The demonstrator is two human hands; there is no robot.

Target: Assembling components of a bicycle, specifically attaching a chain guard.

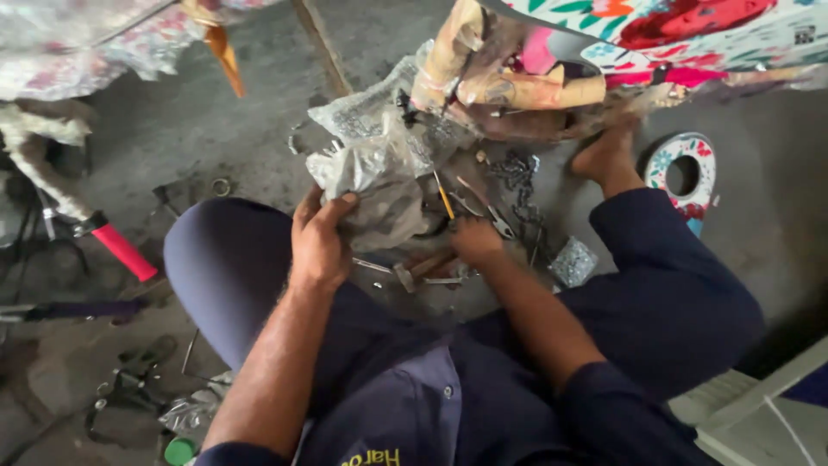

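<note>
I sit on a grey concrete floor in dark blue work clothes. My left hand [317,243] grips a crumpled clear plastic bag [373,185] and holds it up off a heap of tools. My right hand [475,239] reaches down into that heap, with its fingers curled among pliers [493,217], a yellow-handled screwdriver [443,200] and a hammer [421,269]. I cannot tell whether the right hand holds any of them. A bicycle chain [519,181] lies just beyond the heap. My bare foot [604,155] rests to the right of it.
A colourful floral bicycle part [690,30] and wrapped cardboard pieces [509,82] lie at the top. A floral ring [683,173] sits at right. A red handlebar grip [123,250] and loose tools [129,380] are at left. A small bag of screws [572,261] lies by my knee.
</note>
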